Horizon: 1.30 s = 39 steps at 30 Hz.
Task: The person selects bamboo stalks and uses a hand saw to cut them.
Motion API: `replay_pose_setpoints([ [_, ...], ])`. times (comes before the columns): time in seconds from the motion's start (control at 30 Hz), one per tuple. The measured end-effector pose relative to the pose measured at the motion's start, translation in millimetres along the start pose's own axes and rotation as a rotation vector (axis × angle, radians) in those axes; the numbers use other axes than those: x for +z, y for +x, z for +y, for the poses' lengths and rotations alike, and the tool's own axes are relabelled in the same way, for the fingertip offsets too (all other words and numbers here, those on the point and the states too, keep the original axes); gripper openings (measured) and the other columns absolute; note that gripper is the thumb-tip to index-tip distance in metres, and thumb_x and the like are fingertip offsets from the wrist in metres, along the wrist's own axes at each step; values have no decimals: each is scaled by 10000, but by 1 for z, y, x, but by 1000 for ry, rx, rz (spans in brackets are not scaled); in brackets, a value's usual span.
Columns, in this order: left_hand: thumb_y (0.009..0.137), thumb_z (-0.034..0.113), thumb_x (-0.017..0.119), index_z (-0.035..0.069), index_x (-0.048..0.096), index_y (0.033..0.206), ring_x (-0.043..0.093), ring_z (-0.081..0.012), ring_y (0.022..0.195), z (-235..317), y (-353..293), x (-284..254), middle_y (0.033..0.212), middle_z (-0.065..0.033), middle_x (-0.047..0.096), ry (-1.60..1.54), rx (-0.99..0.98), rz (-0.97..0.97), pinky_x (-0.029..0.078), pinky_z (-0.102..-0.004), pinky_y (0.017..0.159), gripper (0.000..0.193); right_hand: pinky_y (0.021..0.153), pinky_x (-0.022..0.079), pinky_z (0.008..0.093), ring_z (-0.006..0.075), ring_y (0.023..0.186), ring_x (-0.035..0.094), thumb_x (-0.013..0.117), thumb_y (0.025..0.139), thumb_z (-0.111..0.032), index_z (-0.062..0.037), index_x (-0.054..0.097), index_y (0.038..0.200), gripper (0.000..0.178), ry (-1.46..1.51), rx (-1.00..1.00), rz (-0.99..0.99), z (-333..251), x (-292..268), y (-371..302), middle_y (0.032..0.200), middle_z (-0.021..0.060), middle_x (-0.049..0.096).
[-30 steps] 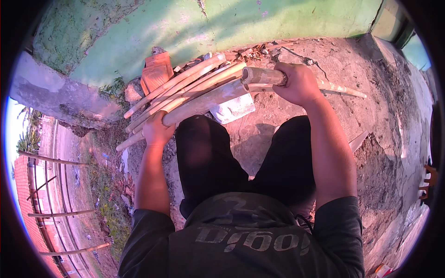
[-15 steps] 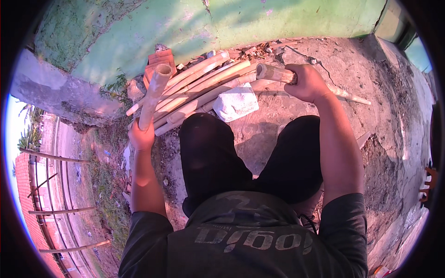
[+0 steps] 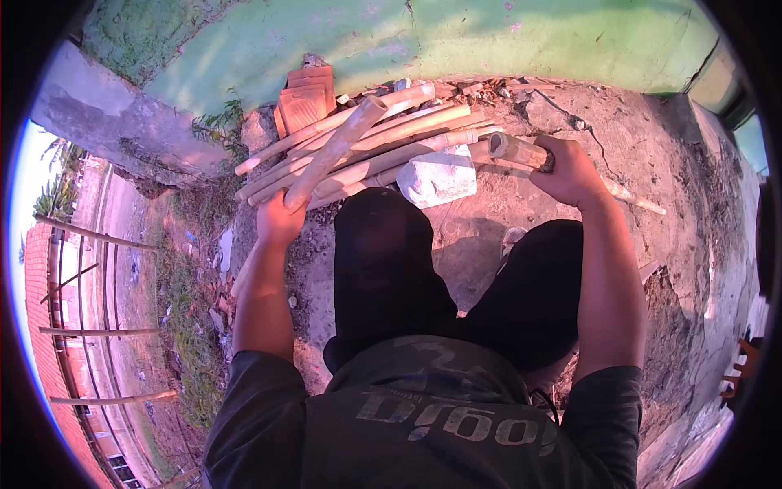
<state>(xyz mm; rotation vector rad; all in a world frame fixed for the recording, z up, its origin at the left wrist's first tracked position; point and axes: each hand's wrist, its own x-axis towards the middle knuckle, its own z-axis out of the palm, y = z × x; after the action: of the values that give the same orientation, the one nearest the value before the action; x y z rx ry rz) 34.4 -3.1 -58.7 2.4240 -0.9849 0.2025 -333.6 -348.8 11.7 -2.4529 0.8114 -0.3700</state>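
At eleven o'clock, the left hand closes round a pale pole; at two, the right hand clasps a hollow tube — wrapped fingers probably steadying both — while a bamboo pile lies at twelve.

Looking like bamboo, matt and smooth, on left pole; appearing duller, mottled on right pole. Showing dry woody finish along stacked poles. Looking rough, chalky on white block; resembling matt fired clay on orange tiles. Showing worn paint across green wall. Looking like matt cloth on black trousers.
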Motion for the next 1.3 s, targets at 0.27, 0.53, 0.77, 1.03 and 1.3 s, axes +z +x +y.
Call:
replay_pose_setpoints([
  [0.27, 796, 353, 738, 92, 687, 1012, 670, -411, 904, 12, 39, 14, 940, -199, 705, 246, 101, -161, 539, -489, 770, 342, 763, 521, 437, 378, 844, 661, 702, 685, -178, -59, 659, 993, 333, -58, 17, -21, -1, 3, 6, 860, 194, 679],
  [0.53, 763, 297, 737, 107, 686, 1025, 674, -391, 893, 17, 81, 35, 932, -174, 706, 191, 243, -187, 544, -473, 780, 327, 781, 536, 444, 373, 866, 675, 710, 681, -201, -76, 673, 1055, 395, -96, 86, -44, -4, 6, 11, 875, 193, 692],
  [0.77, 745, 291, 746, 104, 685, 1045, 676, -366, 923, 22, 83, 53, 978, -167, 708, 197, 260, -238, 546, -466, 793, 358, 798, 540, 434, 371, 881, 678, 713, 685, -203, -92, 681, 1096, 426, -101, 57, -57, -8, 11, 14, 902, 190, 701],
  [1.03, 755, 322, 754, 96, 684, 1002, 670, -390, 895, 34, 86, 63, 947, -172, 704, 180, 321, -211, 541, -476, 777, 342, 766, 542, 434, 358, 859, 679, 709, 686, -205, -95, 688, 1056, 386, -75, 57, -38, -4, -1, 10, 874, 176, 696],
  [1.3, 779, 285, 778, 9, 689, 940, 682, -418, 804, 37, 50, 92, 814, -226, 683, 71, 330, -217, 536, -487, 743, 332, 718, 539, 461, 345, 836, 676, 693, 651, -275, -142, 704, 920, 301, -78, 11, -46, 7, 23, 14, 855, 129, 694],
])
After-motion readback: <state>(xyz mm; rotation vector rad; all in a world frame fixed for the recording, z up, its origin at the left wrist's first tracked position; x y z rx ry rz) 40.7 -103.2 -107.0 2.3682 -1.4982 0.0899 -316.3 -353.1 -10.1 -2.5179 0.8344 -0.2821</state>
